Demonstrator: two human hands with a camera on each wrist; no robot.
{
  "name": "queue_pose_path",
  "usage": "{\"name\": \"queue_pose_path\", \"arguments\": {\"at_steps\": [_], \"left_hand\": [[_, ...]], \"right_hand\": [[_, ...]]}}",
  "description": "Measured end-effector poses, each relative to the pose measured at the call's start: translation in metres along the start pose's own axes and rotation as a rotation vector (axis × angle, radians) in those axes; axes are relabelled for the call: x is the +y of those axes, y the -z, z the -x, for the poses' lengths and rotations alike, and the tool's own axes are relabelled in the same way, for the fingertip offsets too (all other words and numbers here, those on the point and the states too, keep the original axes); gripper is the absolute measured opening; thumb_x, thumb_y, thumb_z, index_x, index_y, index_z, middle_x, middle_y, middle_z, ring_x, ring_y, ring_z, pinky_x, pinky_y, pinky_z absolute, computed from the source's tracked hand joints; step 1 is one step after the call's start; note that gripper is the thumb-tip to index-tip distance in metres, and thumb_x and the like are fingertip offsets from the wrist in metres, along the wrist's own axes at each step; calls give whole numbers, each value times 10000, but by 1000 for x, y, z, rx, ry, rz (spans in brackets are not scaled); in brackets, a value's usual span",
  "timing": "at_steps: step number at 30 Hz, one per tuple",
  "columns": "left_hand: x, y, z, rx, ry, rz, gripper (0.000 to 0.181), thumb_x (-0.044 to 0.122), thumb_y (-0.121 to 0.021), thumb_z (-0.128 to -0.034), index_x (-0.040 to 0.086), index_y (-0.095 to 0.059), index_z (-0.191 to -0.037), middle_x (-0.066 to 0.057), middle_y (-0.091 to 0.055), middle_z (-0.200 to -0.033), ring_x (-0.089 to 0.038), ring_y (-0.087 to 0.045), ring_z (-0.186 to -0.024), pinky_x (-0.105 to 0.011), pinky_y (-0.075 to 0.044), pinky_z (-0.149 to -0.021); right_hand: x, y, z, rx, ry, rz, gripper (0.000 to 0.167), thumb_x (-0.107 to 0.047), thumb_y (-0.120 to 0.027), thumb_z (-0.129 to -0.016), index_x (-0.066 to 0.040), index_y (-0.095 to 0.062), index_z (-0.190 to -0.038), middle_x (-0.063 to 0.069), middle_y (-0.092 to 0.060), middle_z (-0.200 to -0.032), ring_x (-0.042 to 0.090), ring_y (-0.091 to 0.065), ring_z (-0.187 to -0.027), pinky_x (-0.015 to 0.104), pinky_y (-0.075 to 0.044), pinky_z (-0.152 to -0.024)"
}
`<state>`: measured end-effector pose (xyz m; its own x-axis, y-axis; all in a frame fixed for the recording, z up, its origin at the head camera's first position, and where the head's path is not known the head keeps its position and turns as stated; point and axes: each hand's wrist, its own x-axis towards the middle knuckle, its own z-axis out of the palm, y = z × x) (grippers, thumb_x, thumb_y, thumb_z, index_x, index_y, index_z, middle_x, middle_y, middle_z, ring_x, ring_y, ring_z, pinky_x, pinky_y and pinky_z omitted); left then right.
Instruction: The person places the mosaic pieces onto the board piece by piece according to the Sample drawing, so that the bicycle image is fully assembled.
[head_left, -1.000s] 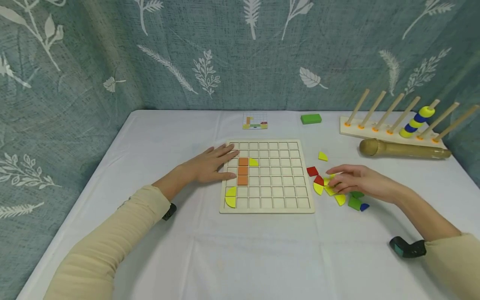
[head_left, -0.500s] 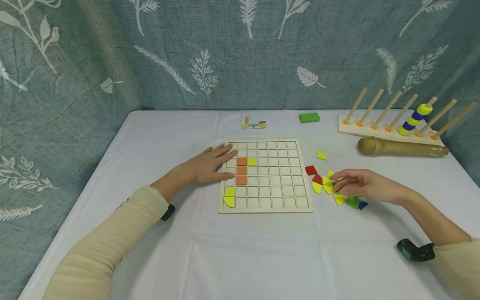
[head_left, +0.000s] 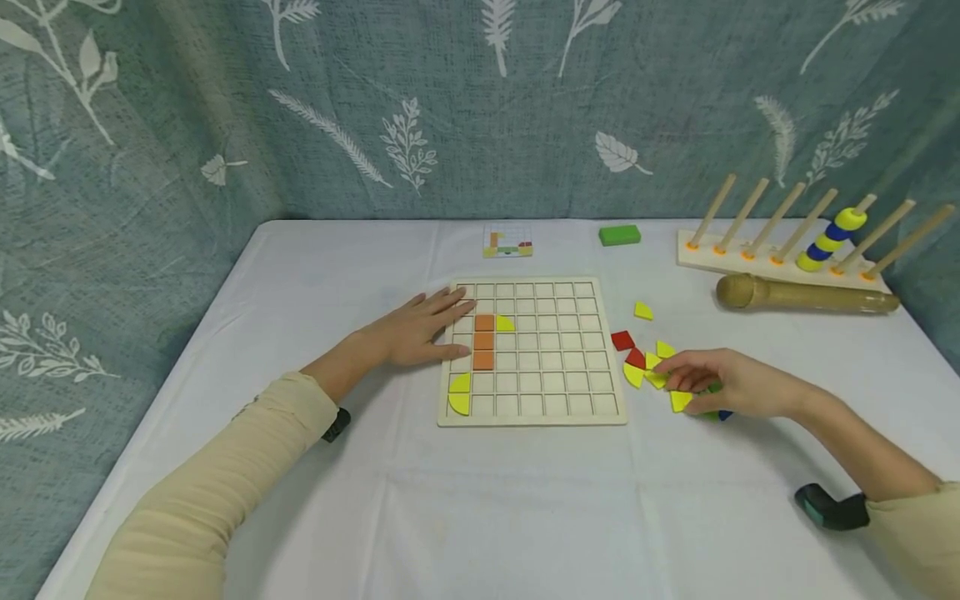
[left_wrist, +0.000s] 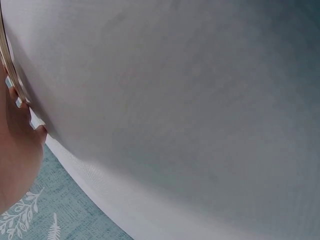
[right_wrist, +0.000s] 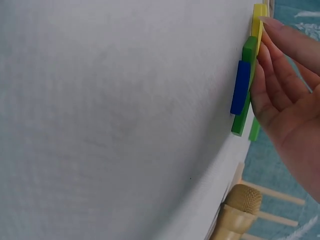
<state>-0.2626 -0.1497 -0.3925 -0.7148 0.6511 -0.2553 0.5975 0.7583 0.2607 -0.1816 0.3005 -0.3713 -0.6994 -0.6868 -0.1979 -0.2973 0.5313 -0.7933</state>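
Note:
My left hand lies spread on the left edge of a pale wooden grid board. Orange squares form a column on the board, with a yellow quarter-circle tile beside the top one and two yellow tiles at lower left. To the board's right, my right hand has curled fingers and pinches a yellow rounded tile over the loose pile. In the right wrist view, the thumb touches this yellow tile; green and blue tiles stand close by, partly hidden in the head view.
Red tiles and several yellow ones lie near the board's right edge. Behind the board are a small pattern card and a green block. At back right stands a peg rack with beads; a wooden microphone-shaped object lies before it.
My right hand shifts slightly right, then lowers toward the near side of the pile, and its thumb reaches a yellow tile, which has turned a little. The left hand stays on the board.

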Motion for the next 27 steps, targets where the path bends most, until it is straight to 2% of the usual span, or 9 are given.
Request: {"name": "queue_pose_path", "arguments": {"at_steps": [4,11,20,27], "left_hand": [[1,1,0,2,3,7,822,661,-383,-928,214,-93,-1553,-40,-2,-1592,-236,38,-1440,-476,-27,-1137],[1,1,1,1,6,6,822,669,-374,-925,215,-98,-1554,-35,-3,-1593,-235,37,-1440,-470,-25,-1138],[1,2,1,1,1,13,823,668,-376,-925,210,-108,-1554,-44,-9,-1593,-244,29,-1440,-476,-27,-1138],[2,2,1,3,5,22,809,648,-394,-931,217,-107,-1553,-36,-9,-1593,-237,28,-1440,-475,-29,-1138]], "right_hand": [[0,-2,-1,12,16,27,484,-40,-733,-830,28,-545,-1270,71,-611,-1079,157,-588,-951,262,-510,-819],[-2,-5,-1,22,0,85,478,-25,-738,-821,3,-563,-1264,28,-597,-1037,157,-566,-933,264,-508,-811],[-4,-6,-2,38,-32,96,495,-8,-749,-803,5,-561,-1260,30,-543,-971,159,-511,-891,251,-503,-785],[-5,-6,-3,25,-32,83,458,-16,-725,-829,5,-562,-1257,14,-562,-956,154,-525,-837,232,-479,-705]]}}
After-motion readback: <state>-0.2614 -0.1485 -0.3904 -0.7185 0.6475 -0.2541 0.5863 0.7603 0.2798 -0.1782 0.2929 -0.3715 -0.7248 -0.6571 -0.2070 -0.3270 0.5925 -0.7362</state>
